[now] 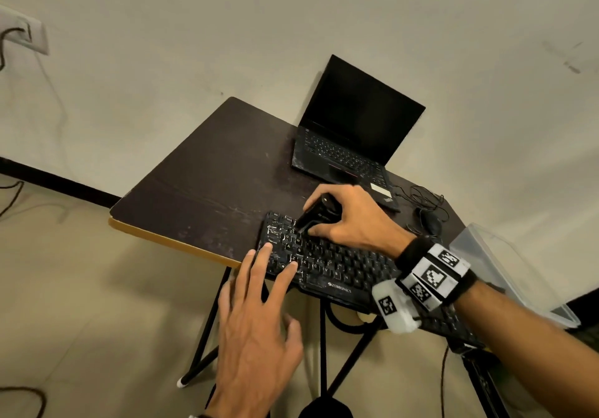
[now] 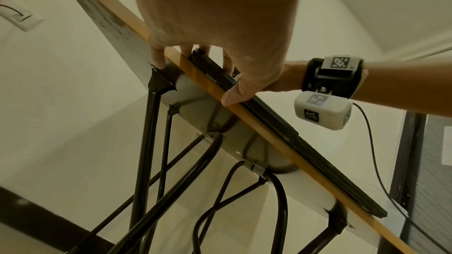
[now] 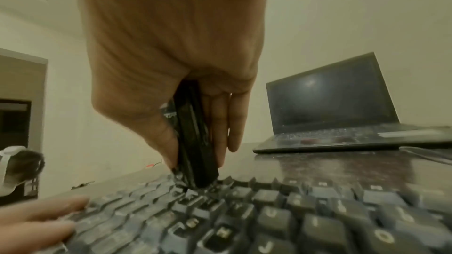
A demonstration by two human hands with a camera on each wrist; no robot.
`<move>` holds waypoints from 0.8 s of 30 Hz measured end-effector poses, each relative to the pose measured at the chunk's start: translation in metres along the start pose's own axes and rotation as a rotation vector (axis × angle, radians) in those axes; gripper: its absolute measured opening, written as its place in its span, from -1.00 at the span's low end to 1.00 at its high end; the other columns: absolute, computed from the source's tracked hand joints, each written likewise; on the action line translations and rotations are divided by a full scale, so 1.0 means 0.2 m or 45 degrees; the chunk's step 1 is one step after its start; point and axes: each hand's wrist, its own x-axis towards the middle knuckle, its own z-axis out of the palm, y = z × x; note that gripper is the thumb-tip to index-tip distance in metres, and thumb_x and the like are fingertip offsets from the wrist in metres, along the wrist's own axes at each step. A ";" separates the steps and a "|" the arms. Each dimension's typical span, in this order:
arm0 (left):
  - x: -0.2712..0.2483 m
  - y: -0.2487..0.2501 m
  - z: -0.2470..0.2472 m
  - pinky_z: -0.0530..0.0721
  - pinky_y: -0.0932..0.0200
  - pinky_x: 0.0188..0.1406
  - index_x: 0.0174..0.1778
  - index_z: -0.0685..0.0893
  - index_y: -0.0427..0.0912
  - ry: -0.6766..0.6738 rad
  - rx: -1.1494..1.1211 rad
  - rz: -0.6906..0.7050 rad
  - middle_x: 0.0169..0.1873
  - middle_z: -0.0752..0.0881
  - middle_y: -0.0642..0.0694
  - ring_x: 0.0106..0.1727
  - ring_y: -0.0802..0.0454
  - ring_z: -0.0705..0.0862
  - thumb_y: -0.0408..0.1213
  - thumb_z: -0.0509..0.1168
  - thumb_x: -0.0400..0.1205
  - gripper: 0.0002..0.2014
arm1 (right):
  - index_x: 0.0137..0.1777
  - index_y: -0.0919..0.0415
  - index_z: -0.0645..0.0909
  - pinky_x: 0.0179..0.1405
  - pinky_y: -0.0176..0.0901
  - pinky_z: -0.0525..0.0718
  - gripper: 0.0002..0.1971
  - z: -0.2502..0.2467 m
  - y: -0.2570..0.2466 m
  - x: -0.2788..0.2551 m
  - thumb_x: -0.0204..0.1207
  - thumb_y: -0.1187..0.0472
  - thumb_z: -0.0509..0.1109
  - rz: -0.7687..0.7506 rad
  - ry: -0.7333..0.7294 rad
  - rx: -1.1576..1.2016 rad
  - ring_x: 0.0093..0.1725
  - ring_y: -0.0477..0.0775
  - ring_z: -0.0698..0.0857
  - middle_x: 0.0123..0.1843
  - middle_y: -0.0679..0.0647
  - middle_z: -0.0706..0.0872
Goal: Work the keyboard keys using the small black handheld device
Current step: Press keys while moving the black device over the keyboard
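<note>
1. Head view: fingers of the right hand [image 1: 351, 220] curl round the small black handheld device [image 1: 316, 215], thumb on the near side, the others over the far side, its lower tip down among the upper-left keys of the keyboard [image 1: 327, 262]. The left hand [image 1: 256, 323] lies flat with straight, spread fingers; two fingertips [image 1: 266, 246] rest on the keyboard's left end, just short of the device's tip. Beyond the right knuckles stands an open laptop [image 1: 353, 129] on the table [image 1: 201, 171], and a mouse [image 1: 429, 223] lies off past the right wrist.

2. Left wrist view: seen from below the table edge [image 2: 259, 121], the left fingers drape over the keyboard's front rim [image 2: 269, 115], straight and apart, thumb [image 2: 237, 94] laid along the wood. They pinch nothing.

3. Right wrist view: the device [image 3: 193, 138] hangs nearly upright between thumb and fingers [image 3: 227, 123], which are pressed together along its side. Its tip sits in the gap between keycaps [image 3: 271, 215], straight below the fingertips. I'd judge it light and rigid, smooth plastic, so apt to twist in a loose grip; hold it low on the flat sides, near the tip. The keycaps look loose-fitting and could pop or crack under a hard pry, so the flat left hand steadying the board seems wise.
</note>
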 end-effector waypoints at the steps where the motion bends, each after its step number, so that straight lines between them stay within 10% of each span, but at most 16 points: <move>1: 0.00 0.00 0.00 0.52 -0.54 0.56 0.67 0.45 0.18 0.014 -0.002 -0.005 0.85 0.20 -0.05 0.86 -0.12 0.18 -0.15 0.57 0.29 -0.06 | 0.14 -0.09 0.77 0.13 -0.02 0.88 -0.66 0.01 -0.01 0.00 0.42 0.15 0.76 -0.016 -0.005 -0.008 -0.03 -0.17 0.88 -0.01 -0.14 0.90; 24: -0.01 0.00 -0.02 0.40 -0.53 0.66 0.69 0.44 0.18 -0.011 -0.001 -0.017 0.87 0.13 -0.02 0.88 -0.07 0.11 -0.17 0.59 0.33 -0.06 | 0.12 -0.03 0.78 0.07 -0.05 0.87 -0.69 0.03 -0.09 0.04 0.42 0.17 0.73 -0.022 0.016 -0.042 -0.06 -0.09 0.86 -0.04 -0.12 0.89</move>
